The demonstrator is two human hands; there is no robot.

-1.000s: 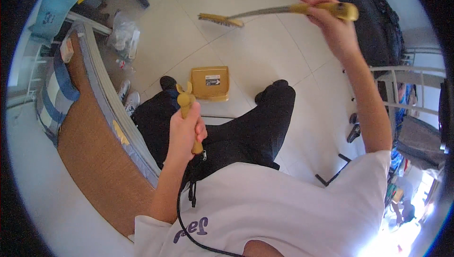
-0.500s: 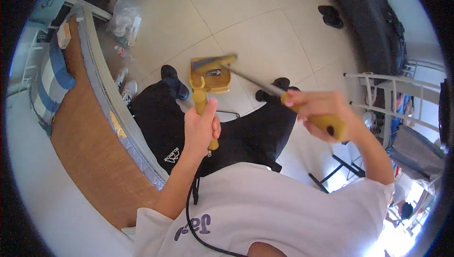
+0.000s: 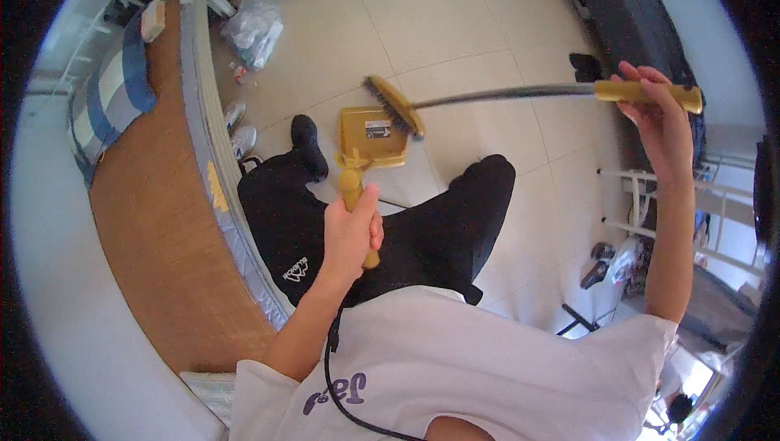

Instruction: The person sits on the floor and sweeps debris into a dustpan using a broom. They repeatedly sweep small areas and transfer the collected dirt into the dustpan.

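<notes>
My left hand (image 3: 351, 230) is closed round the yellow handle of a long-handled dustpan, just in front of my body. The yellow dustpan (image 3: 355, 123) rests on the floor between my feet, its open side facing away from me and a label inside. Out to the right and raised, my right hand (image 3: 662, 116) grips the yellow end of a broom's handle. The broom (image 3: 508, 93) stretches leftward, nearly level in the picture. Its yellow head with dark bristles (image 3: 394, 106) is over the right far corner of the dustpan; whether they touch I cannot tell.
A bed (image 3: 175, 230) with a brown mat runs along the left, shoes (image 3: 242, 140) beside it. Beyond them lies a clear plastic bag (image 3: 253, 31) on the tiled floor (image 3: 455, 27). On the right are dark slippers (image 3: 583, 66), a white metal frame (image 3: 630, 197) and more shoes (image 3: 597, 265).
My right hand has moved outward and farther from my body, swinging the broom's handle nearly level. The broom head has shifted to the dustpan's right side. My left hand keeps its hold on the dustpan.
</notes>
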